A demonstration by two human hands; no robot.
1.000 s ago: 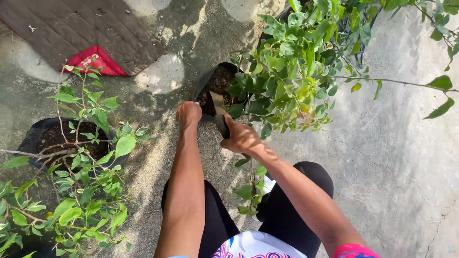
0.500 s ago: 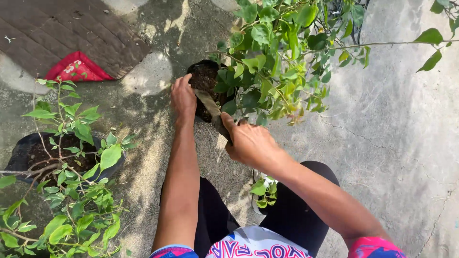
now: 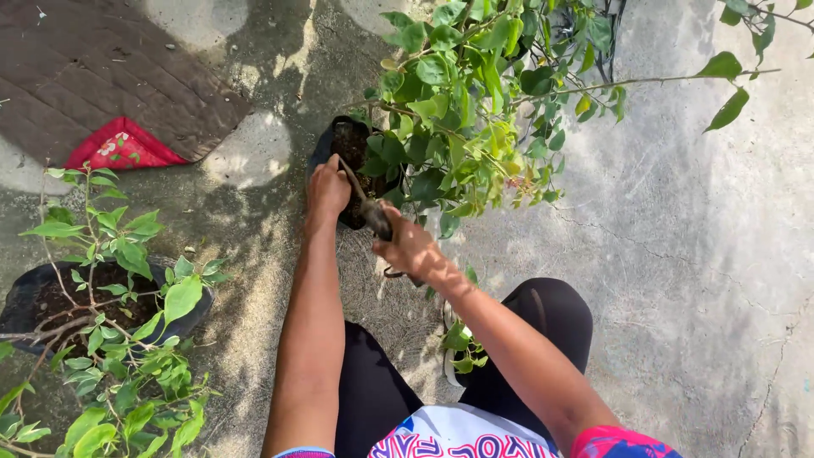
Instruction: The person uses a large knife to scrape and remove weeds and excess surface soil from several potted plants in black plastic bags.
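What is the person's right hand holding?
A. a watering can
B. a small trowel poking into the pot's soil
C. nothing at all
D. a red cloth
B: the right hand grips the handle of a trowel whose blade reaches into the soil of the black pot, while the left hand rests at the pot's rim.

**Counted on the concrete**

Two black grow bags of soil stood there: one (image 3: 352, 153) at the left fingers (image 3: 326, 182), one (image 3: 51, 301) well left of them. One trowel (image 3: 369, 208) sat in the right fingers (image 3: 407, 246). One red cloth (image 3: 123, 146) lay beyond.
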